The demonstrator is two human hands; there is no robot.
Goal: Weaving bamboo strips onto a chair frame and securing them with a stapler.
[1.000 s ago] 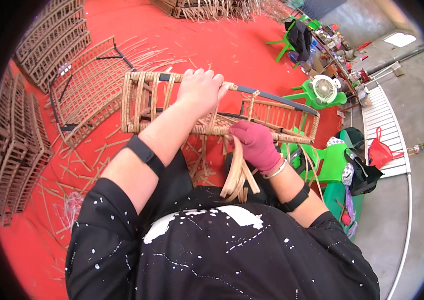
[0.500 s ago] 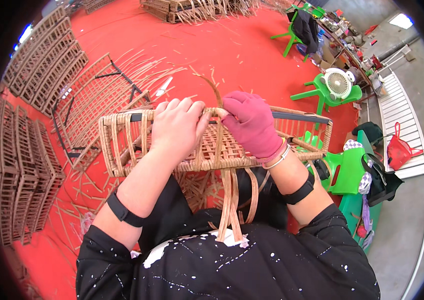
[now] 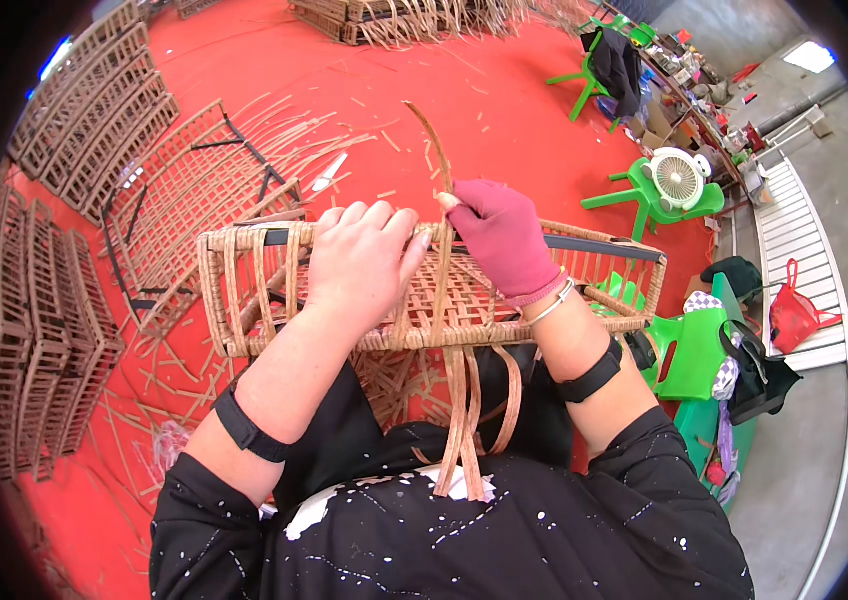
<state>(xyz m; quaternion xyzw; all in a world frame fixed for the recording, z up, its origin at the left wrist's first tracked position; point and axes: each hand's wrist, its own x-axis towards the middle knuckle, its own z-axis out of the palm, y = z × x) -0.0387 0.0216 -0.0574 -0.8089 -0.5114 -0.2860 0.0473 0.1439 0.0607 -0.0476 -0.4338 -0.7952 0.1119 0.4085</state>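
A long woven rattan basket frame (image 3: pixel 574 315) lies across in front of my lap, with dark bars along its far edge. My bare left hand (image 3: pixel 361 262) closes over that far rim, left of the middle. On my right hand (image 3: pixel 500 236) is a pink glove that leaves the thumb tip bare. Thumb and fingers pinch a flat rattan strip (image 3: pixel 442 265) just above the rim. The strip runs up from the near edge, and its thin curved end sticks out beyond my thumb. Several loose strips (image 3: pixel 461 420) hang from the near edge toward my shirt.
Stacked woven panels (image 3: pixel 94 110) stand at the left, near an unfinished panel (image 3: pixel 194 200) with loose ends. Strip scraps litter the red floor (image 3: pixel 364 90). To the right are a fan (image 3: pixel 677 178) on a green chair (image 3: pixel 619 195) and a red bag (image 3: pixel 789 312).
My right hand has shifted slightly, and the strip now stands straighter, stretched from the near edge past the far rim. My left hand stays on the rim with its thumb more raised.
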